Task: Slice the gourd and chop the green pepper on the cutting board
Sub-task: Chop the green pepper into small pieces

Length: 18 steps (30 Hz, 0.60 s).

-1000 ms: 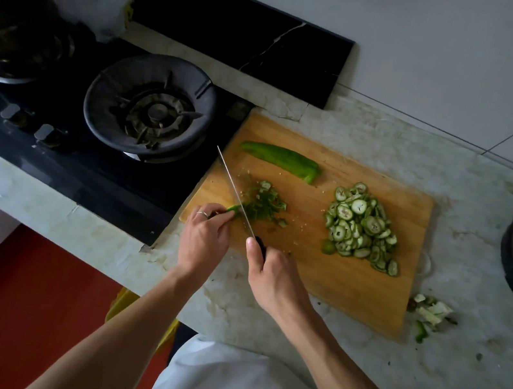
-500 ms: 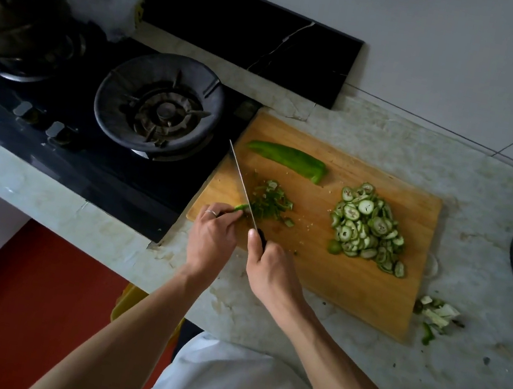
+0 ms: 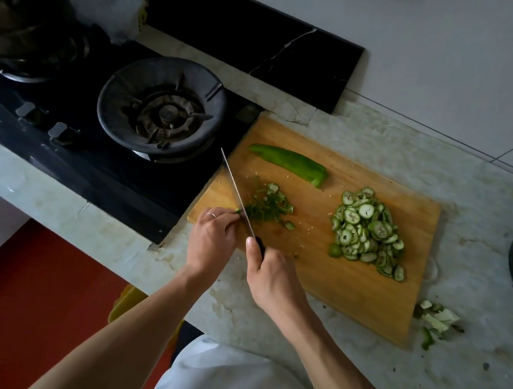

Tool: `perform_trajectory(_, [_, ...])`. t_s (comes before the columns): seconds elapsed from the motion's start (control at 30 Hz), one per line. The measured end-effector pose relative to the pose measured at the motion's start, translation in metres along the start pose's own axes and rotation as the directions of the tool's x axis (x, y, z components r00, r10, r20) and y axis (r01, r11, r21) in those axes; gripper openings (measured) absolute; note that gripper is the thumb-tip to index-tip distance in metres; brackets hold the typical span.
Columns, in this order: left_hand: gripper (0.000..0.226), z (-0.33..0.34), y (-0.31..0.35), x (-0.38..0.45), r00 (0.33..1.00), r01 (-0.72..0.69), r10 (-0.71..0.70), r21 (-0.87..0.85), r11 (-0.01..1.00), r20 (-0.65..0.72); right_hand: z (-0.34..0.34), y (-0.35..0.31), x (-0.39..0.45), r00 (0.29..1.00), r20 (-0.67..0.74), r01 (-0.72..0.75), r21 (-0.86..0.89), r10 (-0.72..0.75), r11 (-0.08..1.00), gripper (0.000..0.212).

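On the cutting board (image 3: 351,288), near its left edge, the left hand (image 3: 211,241) pinches one pepper stub (image 3: 238,211) while the right hand (image 3: 272,276) grips one knife (image 3: 236,192), blade against it. One heap of chopped pepper (image 3: 268,206) lies just right of the blade, one pepper half (image 3: 289,163) by the far edge, one pile of gourd slices (image 3: 369,232) toward the right edge.

Cutting board (image 3: 351,288): near right part bare wood, open to a hand. Centre taken by gourd slices (image 3: 368,230); far edge by pepper half (image 3: 291,163); left end by chopped pepper (image 3: 268,208), knife (image 3: 237,191).
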<state>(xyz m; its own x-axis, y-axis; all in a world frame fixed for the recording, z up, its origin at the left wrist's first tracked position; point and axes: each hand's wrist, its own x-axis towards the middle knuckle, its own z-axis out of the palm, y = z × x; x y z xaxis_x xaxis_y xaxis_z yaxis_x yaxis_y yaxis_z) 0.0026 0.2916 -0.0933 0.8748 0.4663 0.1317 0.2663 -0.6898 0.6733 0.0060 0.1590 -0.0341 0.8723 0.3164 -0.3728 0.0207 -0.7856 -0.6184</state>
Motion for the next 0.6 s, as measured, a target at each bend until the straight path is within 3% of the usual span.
perform_trajectory(0.17, [0.02, -0.003, 0.0, 0.001, 0.999, 0.002, -0.002, 0.009, 1.0, 0.034, 0.003, -0.015, 0.014, 0.999, -0.032, -0.016, 0.023, 0.017, 1.0, 0.061])
perform_trajectory(0.4, [0.02, -0.011, -0.006, 0.002, 0.994, -0.098, 0.095, 0.064, 0.993, 0.043, -0.012, -0.002, 0.003, 0.999, -0.005, -0.035, 0.008, 0.035, 0.999, 0.055])
perform_trajectory(0.6, [0.026, -0.012, -0.002, 0.001, 0.999, -0.038, 0.038, -0.003, 0.999, 0.035, -0.013, -0.002, -0.005, 0.998, 0.058, 0.001, -0.001, -0.001, 1.0, 0.053])
